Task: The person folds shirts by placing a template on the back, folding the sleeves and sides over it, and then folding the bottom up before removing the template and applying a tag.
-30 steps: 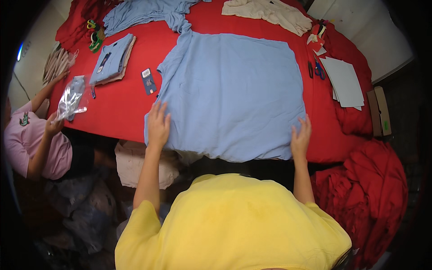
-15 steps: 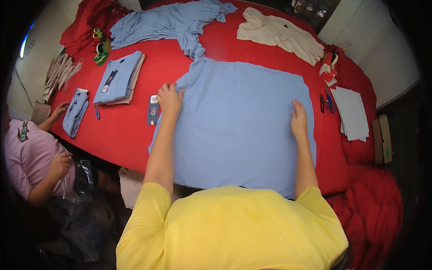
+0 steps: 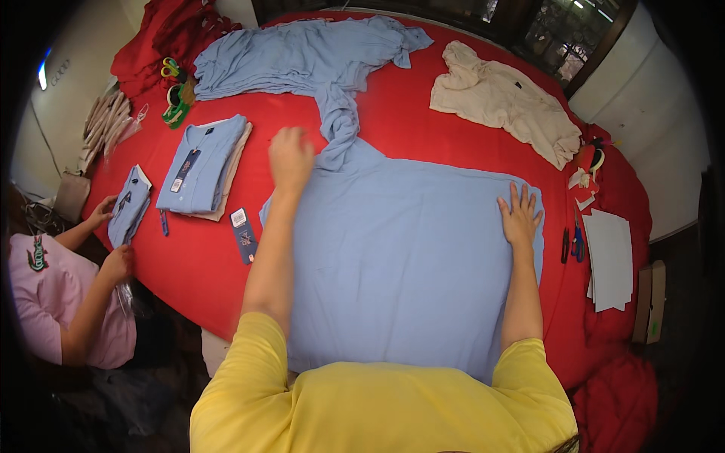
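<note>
Cloth (image 3: 189, 279), bright red, spreads out under the clothes. On it, right in front of the person, lies a big blue shirt (image 3: 408, 264), quite flat. It goes from the person's yellow top (image 3: 393, 415) to a far edge; the top hides its near end, so I cannot tell if it is longer that way or side to side. A blue heap (image 3: 279, 57) sits past it, up and left, with a twisted blue strip (image 3: 337, 121) between the two. A helper in a pink top (image 3: 91, 302) is at the left. A cream shirt (image 3: 502, 102) lies far off to the right, and a folded pile (image 3: 198, 166) lies to the left. White sheets (image 3: 610, 260) sit past the blue shirt's right side. The right hand (image 3: 521, 215) is palm down on the shirt's far right corner, fingers spread. The left hand (image 3: 291, 161) is up by the far left corner, nearer to the twisted strip; it is blurry, so I cannot tell if it pinches anything. A dark tag (image 3: 244, 235) with a white patch and tiny pale print lies just left of that arm; the folded pile wears another tag (image 3: 186, 172) like it. The pink top has a green badge (image 3: 36, 254).
</note>
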`<state>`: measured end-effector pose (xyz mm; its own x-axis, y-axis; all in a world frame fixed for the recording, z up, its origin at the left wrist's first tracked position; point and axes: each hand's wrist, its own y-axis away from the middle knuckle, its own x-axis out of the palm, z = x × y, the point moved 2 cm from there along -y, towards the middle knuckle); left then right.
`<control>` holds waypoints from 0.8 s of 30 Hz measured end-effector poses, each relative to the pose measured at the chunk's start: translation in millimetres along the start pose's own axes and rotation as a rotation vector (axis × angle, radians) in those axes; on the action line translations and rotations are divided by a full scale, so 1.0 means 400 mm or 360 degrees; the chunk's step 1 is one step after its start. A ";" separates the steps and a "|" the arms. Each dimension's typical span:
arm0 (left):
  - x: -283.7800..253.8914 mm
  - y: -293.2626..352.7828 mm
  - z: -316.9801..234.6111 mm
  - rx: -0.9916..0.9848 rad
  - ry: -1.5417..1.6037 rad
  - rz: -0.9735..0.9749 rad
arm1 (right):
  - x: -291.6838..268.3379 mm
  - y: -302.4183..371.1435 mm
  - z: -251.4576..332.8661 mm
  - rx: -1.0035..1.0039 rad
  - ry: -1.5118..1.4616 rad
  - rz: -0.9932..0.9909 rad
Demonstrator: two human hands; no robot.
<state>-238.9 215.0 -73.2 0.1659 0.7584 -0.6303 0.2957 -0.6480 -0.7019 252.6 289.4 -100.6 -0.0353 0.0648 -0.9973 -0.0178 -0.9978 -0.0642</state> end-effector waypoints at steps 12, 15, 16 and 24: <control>0.190 -0.316 -0.116 -0.1083 0.2738 0.1162 | -0.010 -0.008 -0.009 0.0027 -0.0013 0.0051; 0.223 -0.351 -0.094 -0.1490 0.2695 0.1087 | -0.016 -0.003 -0.020 0.0071 -0.0005 0.0079; 0.251 -0.357 -0.083 -0.1510 0.2458 0.0966 | -0.016 -0.010 -0.020 0.0054 0.0005 0.0047; 0.210 -0.230 0.116 -0.0588 -0.0145 0.0742 | 0.019 -0.011 -0.032 -0.0005 0.0084 -0.0026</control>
<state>-295.8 335.2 -77.0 0.2801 0.3804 -0.8814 0.5213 -0.8312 -0.1930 265.4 294.2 -108.2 0.0180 0.0801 -0.9966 -0.0150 -0.9966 -0.0804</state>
